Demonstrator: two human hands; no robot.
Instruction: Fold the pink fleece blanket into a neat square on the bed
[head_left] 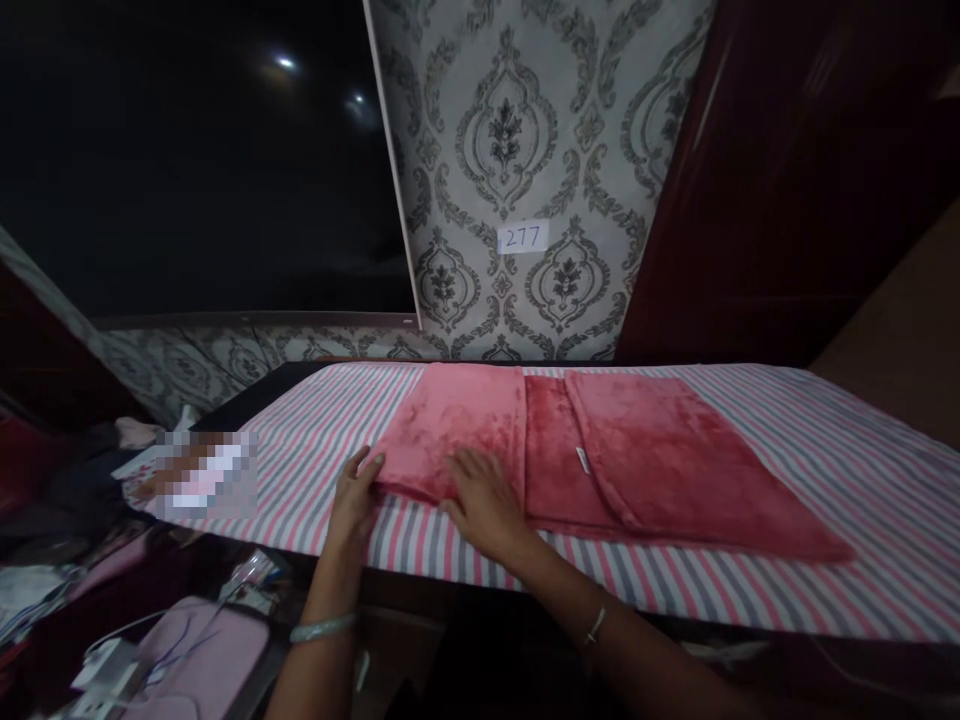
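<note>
A plush pink-red blanket (555, 440) lies on a striped cloth, its left and right sides folded in toward the middle with a strip of the lower layer showing between them. A small white tag (583, 460) sticks out at the edge of the right fold. My right hand (484, 500) rests palm down on the left fold, fingers spread. At the front left corner of that fold is my left hand (355, 490), its fingers apart and touching the blanket's edge. Each wrist wears a bracelet.
The striped cloth (292, 450) covers a table against a patterned wall. A large dark screen (202, 170) hangs at the left, above the tabletop. Clutter with a white power strip (109, 670) and a pink case (202, 650) sits low at the left.
</note>
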